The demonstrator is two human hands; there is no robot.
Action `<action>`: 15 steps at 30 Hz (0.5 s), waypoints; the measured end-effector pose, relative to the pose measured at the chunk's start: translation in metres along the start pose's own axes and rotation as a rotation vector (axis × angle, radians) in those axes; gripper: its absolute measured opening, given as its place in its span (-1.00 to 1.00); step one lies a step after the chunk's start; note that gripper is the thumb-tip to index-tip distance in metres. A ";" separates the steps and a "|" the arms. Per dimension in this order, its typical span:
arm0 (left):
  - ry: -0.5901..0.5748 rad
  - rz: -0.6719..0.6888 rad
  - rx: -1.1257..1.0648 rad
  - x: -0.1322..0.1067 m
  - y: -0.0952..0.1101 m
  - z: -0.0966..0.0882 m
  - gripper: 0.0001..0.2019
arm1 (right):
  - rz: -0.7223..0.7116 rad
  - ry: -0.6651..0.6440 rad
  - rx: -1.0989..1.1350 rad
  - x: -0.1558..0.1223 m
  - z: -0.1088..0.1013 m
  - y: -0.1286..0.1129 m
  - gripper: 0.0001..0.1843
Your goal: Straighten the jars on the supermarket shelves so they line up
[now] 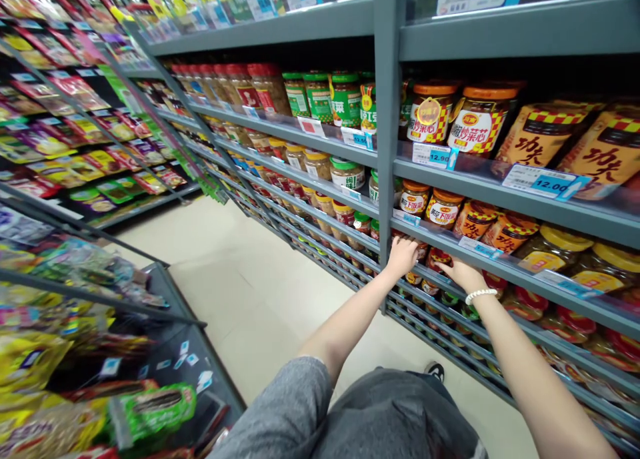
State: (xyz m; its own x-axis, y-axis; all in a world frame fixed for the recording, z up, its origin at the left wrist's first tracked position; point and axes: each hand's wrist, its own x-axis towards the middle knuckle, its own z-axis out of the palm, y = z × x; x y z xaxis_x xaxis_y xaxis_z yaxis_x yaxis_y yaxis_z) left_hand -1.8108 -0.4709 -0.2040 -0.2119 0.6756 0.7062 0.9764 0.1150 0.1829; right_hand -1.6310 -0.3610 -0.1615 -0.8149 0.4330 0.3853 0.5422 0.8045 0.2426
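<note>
Both my hands reach into a lower level of the shelf, where small dark-red jars [439, 258] stand. My left hand [403, 256] is at the front of that level beside the upright post, its fingers bent together against a jar that it mostly covers. Just to the right, my right hand [464, 274], with a white beaded bracelet [481, 296] at the wrist, has its thumb stretched toward a dark-red jar. The shelf edge hides the other right fingers. Above the hands stand orange-lidded jars [444, 208] with white labels.
A grey shelf post [389, 132] rises beside my left hand. Wrapped jars [543, 139] and price tags [546, 181] line the upper right levels. Pale floor [235, 272] runs between the shelves. At left, a low display bin [187, 339] holds bagged snacks [150, 412].
</note>
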 end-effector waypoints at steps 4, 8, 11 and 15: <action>0.010 0.003 -0.020 -0.003 0.004 -0.001 -0.74 | 0.007 0.086 0.050 -0.050 -0.011 -0.011 -0.13; 0.052 0.072 -0.022 -0.022 0.009 -0.001 -0.57 | 0.102 0.116 0.277 -0.164 0.020 -0.029 -0.36; 0.049 0.275 -0.014 -0.067 0.011 0.012 -0.46 | 0.542 -0.484 0.840 -0.269 0.064 -0.041 -0.14; -0.247 0.411 -0.015 -0.158 0.012 0.052 -0.44 | 0.906 -0.832 1.167 -0.369 0.086 -0.056 -0.08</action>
State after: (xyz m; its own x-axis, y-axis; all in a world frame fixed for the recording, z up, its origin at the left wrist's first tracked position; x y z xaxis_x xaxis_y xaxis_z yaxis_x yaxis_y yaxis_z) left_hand -1.7638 -0.5383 -0.3486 0.2095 0.8160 0.5387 0.9761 -0.2068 -0.0664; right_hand -1.3785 -0.5302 -0.3939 -0.4359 0.6638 -0.6077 0.7410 -0.1186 -0.6610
